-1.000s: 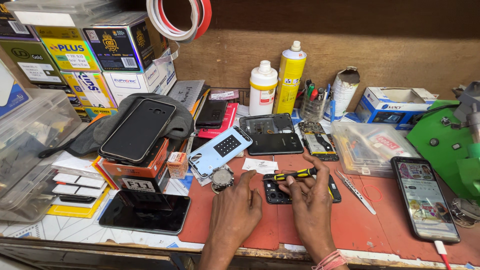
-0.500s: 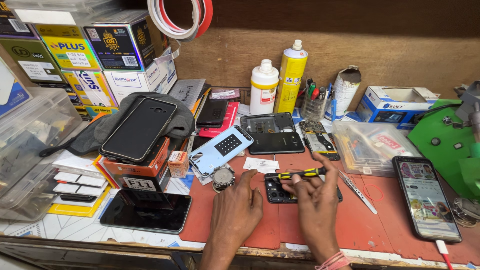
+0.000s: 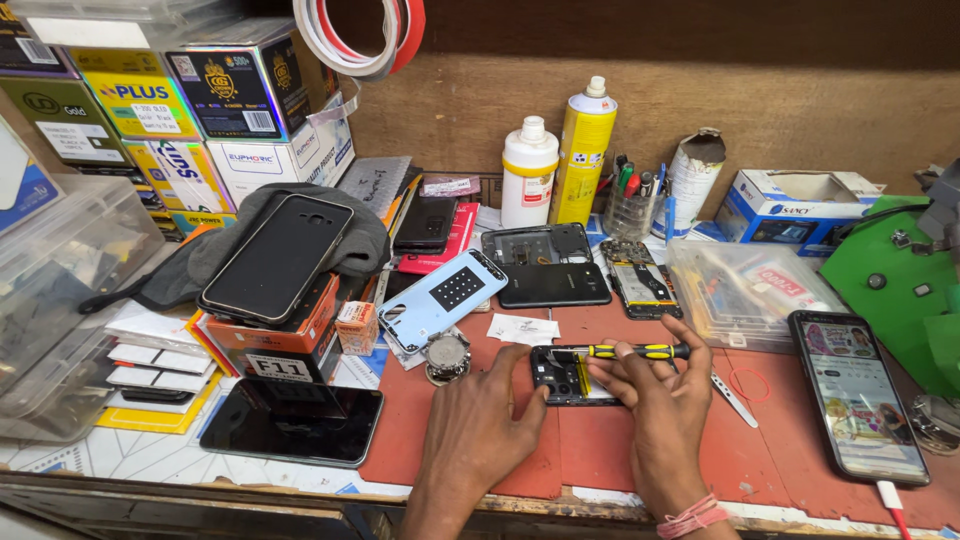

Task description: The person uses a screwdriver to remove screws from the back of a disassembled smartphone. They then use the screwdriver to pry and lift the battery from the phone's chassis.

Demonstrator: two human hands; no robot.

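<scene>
Opened phone (image 3: pixel 563 375), black and with its back cover off, lies on the red work mat (image 3: pixel 640 460), near you and a little right of the middle. Your left hand (image 3: pixel 478 430) rests on the mat at the left of it, fingers loosely spread, and the fingertips touch the left edge of the phone to keep it in place. Your right hand (image 3: pixel 655 410) is closed around a yellow-and-black screwdriver (image 3: pixel 625 351); thumb and fingers pinch the handle, and the shaft lies almost flat, with the tip pointing left over the far part of the phone. I cannot tell if the tip sits in a screw.

Just left of the phone, a small round metal part (image 3: pixel 447 355) stands on the mat, and a light blue phone back (image 3: pixel 441 300) lies behind it. Farther away lie a second black phone (image 3: pixel 553 285) and a bare circuit board (image 3: pixel 640 282). At the right, a lit phone (image 3: pixel 858 390) lies on the mat, well apart from your hands. A white bottle (image 3: pixel 528 172) and a yellow spray can (image 3: pixel 585 150) stand at the far side, against the wall.
</scene>
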